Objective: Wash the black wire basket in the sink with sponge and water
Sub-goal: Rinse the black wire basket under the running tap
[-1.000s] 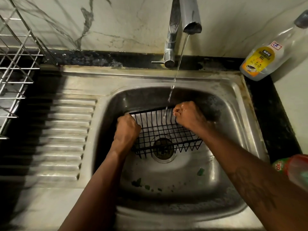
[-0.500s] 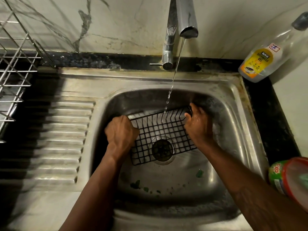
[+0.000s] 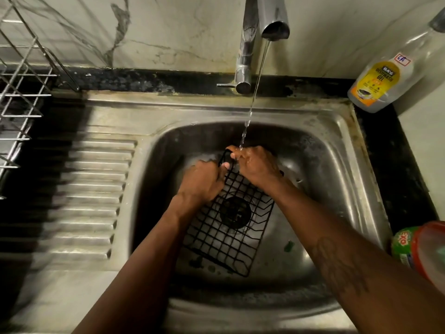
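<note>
Gripping the black wire basket (image 3: 224, 239) at its far end with both hands: left hand (image 3: 202, 182) curled round the corner wire, right hand (image 3: 256, 165) clamped over the rim just beside it. Sitting down in the sink (image 3: 337, 165), right over the drain (image 3: 234, 212), far end maybe lifted a bit, hard to tell through the blur. Catching the water stream (image 3: 255, 88) from the tap (image 3: 248, 44) on the right hand. Off at the back right, a dishwash gel bottle (image 3: 382, 80).
</note>
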Available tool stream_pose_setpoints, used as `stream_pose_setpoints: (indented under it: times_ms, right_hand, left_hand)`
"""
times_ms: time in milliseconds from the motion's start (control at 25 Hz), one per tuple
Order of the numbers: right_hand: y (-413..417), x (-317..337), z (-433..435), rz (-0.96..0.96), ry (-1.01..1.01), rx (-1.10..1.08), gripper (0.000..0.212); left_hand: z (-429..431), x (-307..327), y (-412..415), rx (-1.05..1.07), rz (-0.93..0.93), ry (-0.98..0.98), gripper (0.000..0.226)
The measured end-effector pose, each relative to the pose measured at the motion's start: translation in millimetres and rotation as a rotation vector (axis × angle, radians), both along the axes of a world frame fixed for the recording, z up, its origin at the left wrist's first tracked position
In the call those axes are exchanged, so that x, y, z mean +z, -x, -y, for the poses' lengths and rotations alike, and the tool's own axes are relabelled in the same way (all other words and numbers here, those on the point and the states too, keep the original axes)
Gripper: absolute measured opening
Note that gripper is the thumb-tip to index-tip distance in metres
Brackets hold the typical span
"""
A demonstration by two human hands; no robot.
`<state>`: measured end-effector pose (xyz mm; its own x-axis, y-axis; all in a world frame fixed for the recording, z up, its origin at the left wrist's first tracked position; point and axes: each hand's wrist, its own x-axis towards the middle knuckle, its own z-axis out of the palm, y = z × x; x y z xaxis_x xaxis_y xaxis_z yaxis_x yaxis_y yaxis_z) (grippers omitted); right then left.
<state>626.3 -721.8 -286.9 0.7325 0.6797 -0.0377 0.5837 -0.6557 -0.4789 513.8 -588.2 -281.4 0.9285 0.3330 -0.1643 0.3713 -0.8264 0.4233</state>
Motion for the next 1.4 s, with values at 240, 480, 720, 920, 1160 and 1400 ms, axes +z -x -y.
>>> stream_pose_setpoints:
  times_ms: [240,480,720,920,1160,1400]
  right_hand:
    - [9.0,3.6,-16.7,-0.101,0.010,0.125,0.023]
    - [-16.0,10.9,9.7,-0.151,0.224,0.123,0.027]
    - [15.2,15.9,-33.0,-0.073,0.248,0.178,0.020]
    - [10.1,20.6,-38.7,-0.041,0.307,0.155,0.023]
    - [-18.0,26.4,-5.5,-0.080,0.414,0.091,0.013]
    - [22.9,21.2,-47.3,-0.104,0.241,0.214,0.026]
  left_hand:
    - [8.9,-20.0,-3.6,0.044,-0.040,0.022,0.013]
    - [0.0,-3.5,-2.3,0.245,-0.083,0.113,0.020]
    - [12.2,1.2,3.5,0.212,-0.063,0.112,0.021]
    - [-10.3,6.8,12.2,0.342,-0.116,0.105,0.019]
    - [-19.8,11.4,14.8,0.395,-0.065,0.088,0.027]
    - [-0.4,14.4,11.7,0.336,-0.087,0.103,0.021]
